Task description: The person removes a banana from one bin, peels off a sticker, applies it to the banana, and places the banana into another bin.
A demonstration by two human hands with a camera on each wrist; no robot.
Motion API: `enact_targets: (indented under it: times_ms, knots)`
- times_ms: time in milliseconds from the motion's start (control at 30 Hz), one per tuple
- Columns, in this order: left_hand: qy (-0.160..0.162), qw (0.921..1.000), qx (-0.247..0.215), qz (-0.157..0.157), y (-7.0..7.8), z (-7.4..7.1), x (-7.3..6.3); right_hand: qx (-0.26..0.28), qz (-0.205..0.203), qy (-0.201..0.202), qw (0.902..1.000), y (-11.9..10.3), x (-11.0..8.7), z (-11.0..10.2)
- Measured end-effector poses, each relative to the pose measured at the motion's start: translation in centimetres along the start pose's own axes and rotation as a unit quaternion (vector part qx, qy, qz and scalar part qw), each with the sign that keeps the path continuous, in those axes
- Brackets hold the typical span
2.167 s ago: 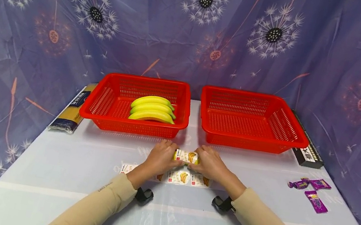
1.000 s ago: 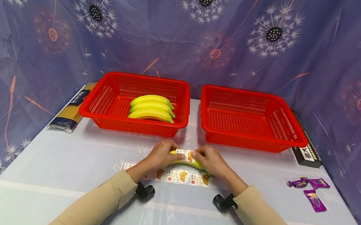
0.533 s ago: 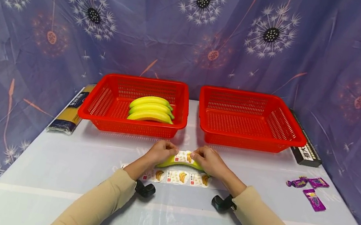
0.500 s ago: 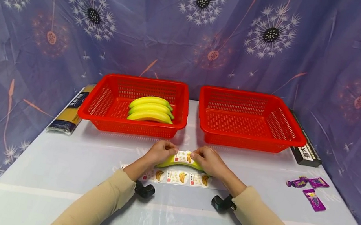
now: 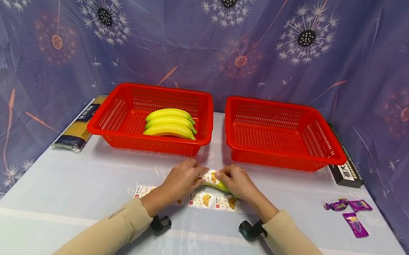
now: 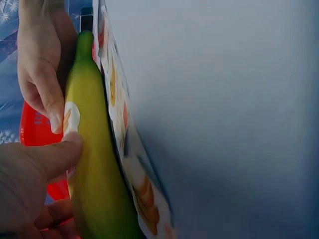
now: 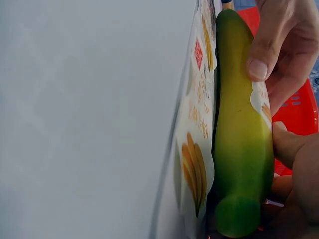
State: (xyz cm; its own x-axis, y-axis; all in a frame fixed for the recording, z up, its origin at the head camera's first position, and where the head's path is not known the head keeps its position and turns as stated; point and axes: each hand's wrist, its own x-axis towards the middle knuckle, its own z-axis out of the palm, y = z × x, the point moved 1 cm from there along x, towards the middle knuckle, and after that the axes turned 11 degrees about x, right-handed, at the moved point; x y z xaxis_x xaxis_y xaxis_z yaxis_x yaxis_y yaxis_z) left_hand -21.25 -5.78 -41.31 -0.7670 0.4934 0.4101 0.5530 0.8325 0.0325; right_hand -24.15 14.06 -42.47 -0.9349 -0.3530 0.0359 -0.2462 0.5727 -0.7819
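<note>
A yellow-green banana (image 5: 219, 186) lies crosswise between the two hands near the middle of the table. On its upper side is a white label sticker (image 5: 211, 175) printed with bananas. The left hand (image 5: 182, 177) holds the banana's left part, its thumb on the sticker's edge and its fingers behind the fruit, as the left wrist view shows. The right hand (image 5: 240, 183) holds the other part, thumb by the sticker's right end, fingers round the back. In front lies a strip of similar stickers (image 5: 202, 200), partly covered by the left hand.
A red basket (image 5: 152, 146) holding three bananas (image 5: 171, 123) stands back left. Beside it on the right is another red basket (image 5: 284, 162). A pasta packet (image 5: 79, 124) lies far left, a black box (image 5: 348, 176) far right, and purple wrapped candies (image 5: 355, 225) lie at right.
The left hand has shifted right along the banana and now covers its left end and the sticker's left part. The right hand stays nearly in place.
</note>
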Motion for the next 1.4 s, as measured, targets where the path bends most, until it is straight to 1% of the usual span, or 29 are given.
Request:
enact_targets:
  times_ms: [67,200,333,400,533,633,700,800,967,1133,1267,1400]
  knots:
    - [-0.011,0.9999,0.005,0.006,-0.1,0.0,0.1,-0.005,-0.005,0.007,1.0000,0.0,-0.1,0.1]
    - [-0.034,0.9993,-0.002,0.012,-0.4,-0.1,0.3,-0.018,-0.024,0.031,0.9990,-0.1,-0.4,0.4]
    - [-0.056,0.9983,-0.008,0.016,-0.5,-0.1,0.2,-0.035,-0.069,0.065,0.9949,-0.1,-1.0,0.6]
    - [-0.062,0.9979,-0.011,0.017,-0.6,0.0,0.2,-0.045,-0.104,0.083,0.9901,-0.1,-1.3,0.6]
    - [-0.072,0.9969,-0.021,0.022,-0.8,0.1,0.1,-0.083,-0.169,0.099,0.9771,-0.2,-1.7,0.8]
    - [-0.079,0.9962,-0.024,0.026,-0.9,0.0,0.1,-0.114,-0.198,0.104,0.9679,-0.5,-1.7,0.9]
    - [-0.083,0.9959,-0.025,0.025,-0.9,-0.1,0.2,-0.132,-0.204,0.106,0.9641,-0.7,-1.5,1.0]
    - [-0.089,0.9954,-0.024,0.026,-0.9,-0.1,0.2,-0.159,-0.203,0.101,0.9611,-1.0,-1.3,1.2]
    - [-0.087,0.9955,-0.028,0.025,-0.9,0.1,0.2,-0.182,-0.180,0.094,0.9622,-1.4,-1.0,1.3]
    - [-0.082,0.9960,-0.029,0.021,-1.0,0.2,0.2,-0.175,-0.157,0.083,0.9684,-1.7,-0.9,1.2]
    - [-0.080,0.9962,-0.027,0.021,-1.0,0.3,0.1,-0.165,-0.162,0.081,0.9696,-1.6,-1.1,1.1]
    - [-0.076,0.9965,-0.027,0.022,-0.9,0.2,0.0,-0.152,-0.168,0.093,0.9695,-1.3,-1.4,1.2]
